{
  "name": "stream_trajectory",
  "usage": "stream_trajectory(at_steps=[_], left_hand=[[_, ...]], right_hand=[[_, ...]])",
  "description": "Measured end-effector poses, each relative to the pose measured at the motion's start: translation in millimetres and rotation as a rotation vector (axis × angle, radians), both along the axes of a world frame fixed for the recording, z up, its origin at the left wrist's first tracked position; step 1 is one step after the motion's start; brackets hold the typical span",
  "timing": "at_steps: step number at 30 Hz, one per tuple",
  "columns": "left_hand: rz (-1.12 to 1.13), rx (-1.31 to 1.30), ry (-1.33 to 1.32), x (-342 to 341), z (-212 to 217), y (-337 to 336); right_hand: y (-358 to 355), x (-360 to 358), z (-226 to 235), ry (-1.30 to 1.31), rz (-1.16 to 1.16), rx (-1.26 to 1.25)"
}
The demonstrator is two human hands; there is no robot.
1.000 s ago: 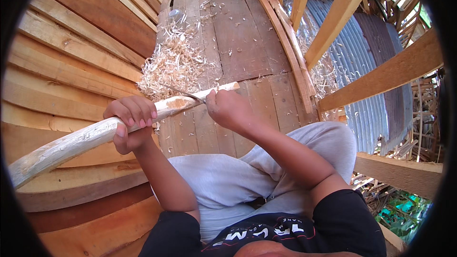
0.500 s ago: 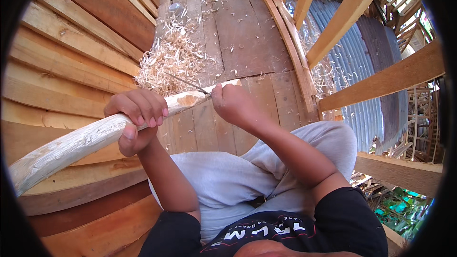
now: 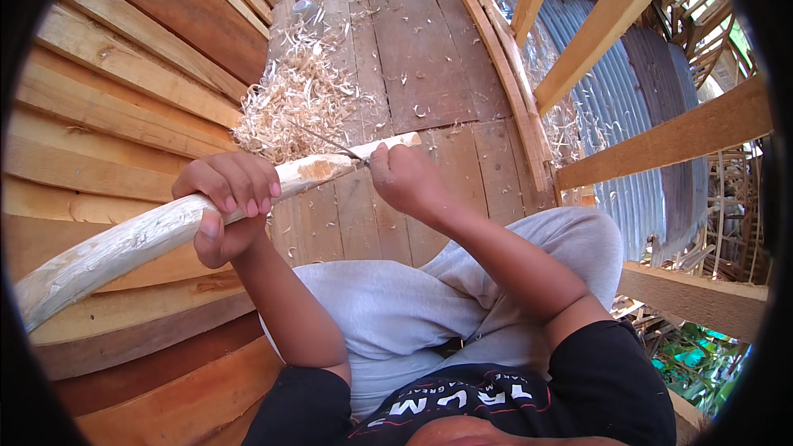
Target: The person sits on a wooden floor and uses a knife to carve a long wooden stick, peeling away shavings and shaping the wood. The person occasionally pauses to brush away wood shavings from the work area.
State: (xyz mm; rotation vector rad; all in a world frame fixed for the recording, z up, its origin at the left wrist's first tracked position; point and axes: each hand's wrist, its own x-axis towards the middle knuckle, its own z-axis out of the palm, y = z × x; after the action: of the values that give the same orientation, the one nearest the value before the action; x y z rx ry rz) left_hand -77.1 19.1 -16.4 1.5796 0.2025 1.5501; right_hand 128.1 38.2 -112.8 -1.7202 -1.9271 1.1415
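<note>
A long, pale, peeled wooden pole [image 3: 124, 246] runs from the lower left up to the middle, slightly curved. My left hand [image 3: 230, 198] wraps round it, with the thumb beneath and the fingers over the top. Near the pole's far end my right hand [image 3: 406, 179] is closed on a knife [image 3: 326, 139], whose thin dark blade points up and left. The blade crosses the pole beside a freshly cut, tan patch. My fist hides the knife's handle and part of the pole's end.
Curled wood shavings [image 3: 301, 103] are heaped on the plank floor [image 3: 421, 58] beyond the pole. A plank wall [image 3: 107, 107] stands close on the left. On the right are wooden rails [image 3: 669, 128] with corrugated metal sheets [image 3: 607, 91] behind them. A small clear object [image 3: 304, 8] lies past the heap.
My left hand and the pole have shifted slightly left. The knife blade lies at nearly the same spot on the pole, and my right hand has barely moved.
</note>
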Motion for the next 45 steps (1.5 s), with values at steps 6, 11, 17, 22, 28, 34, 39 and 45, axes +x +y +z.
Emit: stream_trajectory(at_steps=[6, 11, 17, 22, 28, 34, 39, 45], left_hand=[[0.015, -0.021, -0.044, 2.9, 2.2, 4.3], [0.030, -0.005, -0.007, 1.2, 2.7, -1.2], [0.000, 0.001, 0.001, 5.9, 4.4, 3.8], [-0.044, -0.013, -0.007, 1.0, 2.9, 6.1], [-0.064, -0.003, 0.010, 2.2, 4.3, 0.6], [-0.194, 0.034, 0.025, -3.0, 5.1, 13.2], [-0.076, -0.115, 0.138, 12.4, 14.5, 9.5], [0.144, -0.077, -0.048, 7.9, -4.5, 1.8]], right_hand=[[32.8, 44.1, -111.2, -0.094, -0.143, 0.033], [16.8, 24.6, -45.5, -0.028, -0.082, -0.045], [25.1, 37.9, -84.4, 0.012, -0.141, -0.045], [21.1, 38.7, -87.5, -0.100, -0.165, 0.063], [1.4, 8.8, 5.2, -0.024, 0.017, -0.070], [36.5, 61.6, -131.4, -0.236, -0.093, -0.046], [31.9, 54.0, -125.9, -0.213, -0.027, 0.027], [-2.0, -5.9, -22.0, 0.173, -0.082, 0.032]])
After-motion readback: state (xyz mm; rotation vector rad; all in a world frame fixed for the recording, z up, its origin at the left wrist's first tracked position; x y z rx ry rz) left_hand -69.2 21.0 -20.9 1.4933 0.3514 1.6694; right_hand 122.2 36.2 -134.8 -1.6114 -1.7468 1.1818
